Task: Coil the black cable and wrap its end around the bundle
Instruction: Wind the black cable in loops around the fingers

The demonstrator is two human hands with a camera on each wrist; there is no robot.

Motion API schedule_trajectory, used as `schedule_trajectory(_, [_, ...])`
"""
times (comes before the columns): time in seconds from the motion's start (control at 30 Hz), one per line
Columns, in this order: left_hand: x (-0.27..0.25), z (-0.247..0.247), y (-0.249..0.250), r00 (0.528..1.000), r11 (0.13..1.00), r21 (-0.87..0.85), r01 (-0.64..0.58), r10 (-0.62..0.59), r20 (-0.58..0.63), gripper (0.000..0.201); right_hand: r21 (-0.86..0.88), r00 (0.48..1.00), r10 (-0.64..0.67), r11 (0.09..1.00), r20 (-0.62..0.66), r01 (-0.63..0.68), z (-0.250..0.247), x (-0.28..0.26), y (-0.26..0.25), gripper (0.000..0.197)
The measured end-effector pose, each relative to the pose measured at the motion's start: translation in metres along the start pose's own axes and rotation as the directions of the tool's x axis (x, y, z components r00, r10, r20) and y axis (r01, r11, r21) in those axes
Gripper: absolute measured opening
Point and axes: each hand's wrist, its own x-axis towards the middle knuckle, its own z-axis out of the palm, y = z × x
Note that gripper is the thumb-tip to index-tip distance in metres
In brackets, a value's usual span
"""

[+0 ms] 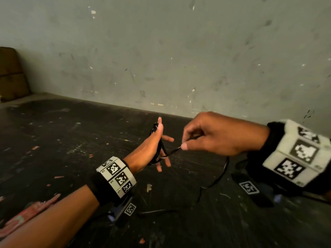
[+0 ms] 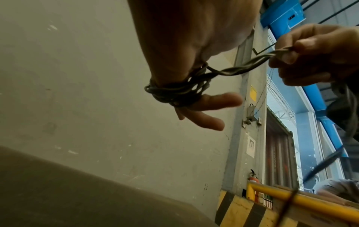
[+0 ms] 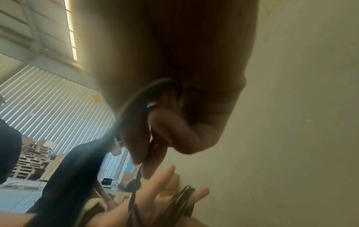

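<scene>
The black cable point(image 1: 174, 150) is wound in several loops round my left hand point(image 1: 152, 145), which stands edge-up above the dark table with its fingers straight and spread. The left wrist view shows the coil point(image 2: 174, 92) circling the hand at the base of the fingers point(image 2: 213, 101). My right hand point(image 1: 185, 144), just to the right, pinches the cable between thumb and forefinger and holds a short taut strand point(image 2: 252, 63) running from the coil. The loose tail point(image 1: 224, 169) hangs from the right hand down to the table. In the right wrist view the cable point(image 3: 136, 98) passes under the curled fingers.
The dark, scuffed table point(image 1: 71, 140) runs back to a grey wall point(image 1: 161, 51). Brown boxes point(image 1: 10, 74) stand at the far left corner. A pink scrap point(image 1: 30, 212) lies near my left forearm. A person in dark clothing point(image 3: 73, 169) stands behind, and a yellow rail point(image 2: 291, 198) is to the right.
</scene>
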Motion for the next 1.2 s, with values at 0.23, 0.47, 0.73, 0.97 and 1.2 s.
schedule_trajectory(0.23, [0.004,0.003,-0.007,0.994,0.991,-0.107,-0.076,0.084,0.072,0.077,-0.107,0.994,-0.036,0.994,-0.106,0.024,-0.026,0.010,0.007,0.009])
schedule_trajectory(0.47, [0.001,0.000,-0.007,0.991,0.987,-0.147,-0.062,0.078,0.110,0.075,-0.065,0.994,-0.094,0.994,-0.049,0.091,-0.023,0.012,0.009,0.009])
schedule_trajectory(0.73, [-0.013,0.010,-0.001,0.917,0.986,-0.153,-0.069,0.123,0.378,0.078,-0.167,0.979,-0.133,0.980,-0.154,0.107,-0.042,0.034,0.034,0.013])
schedule_trajectory(0.97, [-0.013,0.000,0.027,0.888,0.898,-0.432,-0.083,0.264,0.377,0.073,0.038,0.933,-0.090,0.993,-0.349,0.110,0.003,0.052,0.081,0.019])
schedule_trajectory(1.2, [0.009,-0.014,0.047,0.943,0.800,-0.584,-0.136,0.286,0.172,0.079,0.105,0.950,-0.060,0.990,-0.306,0.096,0.091,0.051,0.053,0.019])
